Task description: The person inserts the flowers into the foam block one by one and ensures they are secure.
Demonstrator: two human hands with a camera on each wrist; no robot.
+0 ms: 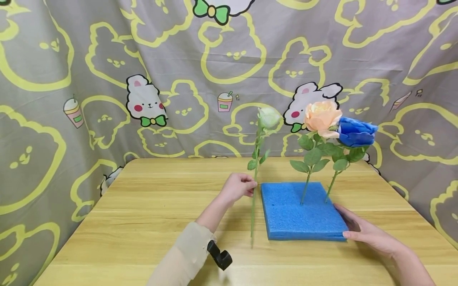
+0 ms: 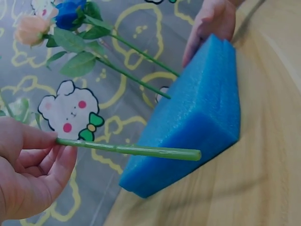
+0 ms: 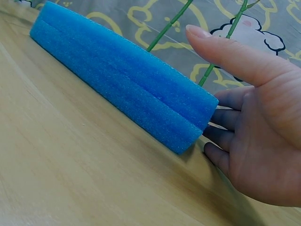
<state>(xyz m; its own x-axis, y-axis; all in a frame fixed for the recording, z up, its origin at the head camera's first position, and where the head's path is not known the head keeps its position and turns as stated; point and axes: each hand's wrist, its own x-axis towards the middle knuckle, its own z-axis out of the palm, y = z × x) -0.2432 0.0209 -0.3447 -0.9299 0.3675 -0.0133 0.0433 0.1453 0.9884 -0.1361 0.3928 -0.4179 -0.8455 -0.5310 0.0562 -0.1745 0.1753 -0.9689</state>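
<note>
A pale greenish-white artificial rose (image 1: 269, 118) stands nearly upright, its stem pinched between the thumb and fingers of my left hand (image 1: 239, 186). The bare lower end of that stem (image 2: 155, 151) sticks out past the fingers in the left wrist view, apart from the blue foam block (image 1: 297, 218). My right hand (image 1: 372, 234) lies along the block's right side, fingers extended against it and thumb near the front corner. In the right wrist view the thumb (image 3: 235, 52) is raised off the foam. A peach rose (image 1: 322, 117) and a blue rose (image 1: 357, 132) stand in the block.
The block sits right of centre on a wooden table (image 1: 143, 222). A grey curtain with yellow cartoon outlines (image 1: 232, 51) hangs behind the table. A black strap piece (image 1: 220, 256) is fixed at my left sleeve.
</note>
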